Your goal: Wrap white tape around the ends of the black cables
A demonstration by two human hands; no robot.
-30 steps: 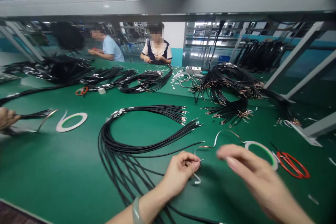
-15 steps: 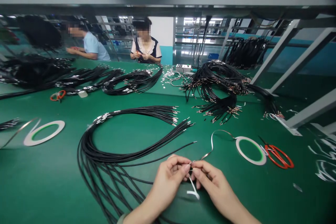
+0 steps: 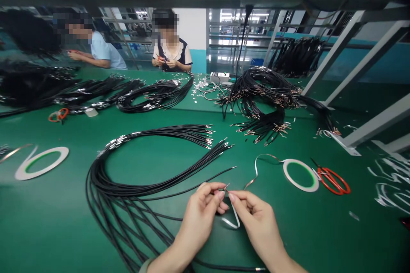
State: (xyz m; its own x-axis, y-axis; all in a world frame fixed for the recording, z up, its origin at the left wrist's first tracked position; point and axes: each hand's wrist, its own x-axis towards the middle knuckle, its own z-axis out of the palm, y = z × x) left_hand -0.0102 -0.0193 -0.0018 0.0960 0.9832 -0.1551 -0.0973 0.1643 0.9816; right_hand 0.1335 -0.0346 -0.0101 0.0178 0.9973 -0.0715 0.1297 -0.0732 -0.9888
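My left hand (image 3: 203, 211) is closed, pinching a black cable near its end; the thin bare tip (image 3: 227, 186) pokes up past the fingertips. My right hand (image 3: 258, 215) is closed too, thumb and forefinger pinching a narrow copper tape at that tip. From between the hands a white backing strip (image 3: 237, 218) hangs and bends left. More tape (image 3: 255, 169) runs from behind the right hand to a white-and-green tape roll (image 3: 288, 177). Left of the hands lies a curved bundle of black cables (image 3: 128, 185) with silvery ends. The fingers partly hide the held tip.
Red-handled scissors (image 3: 335, 182) lie beside the roll, with white strip scraps (image 3: 389, 179) farther right. Another tape roll (image 3: 22, 175) and orange scissors (image 3: 58, 114) are at left. Cable heaps (image 3: 259, 85) line the back. Two people sit across the table; metal braces (image 3: 378, 121) stand at right.
The view has shifted slightly, moving the scene up and left. My right fingertips have drawn a little apart from the left ones, and the cable tip shows more. The white strip has swung left.
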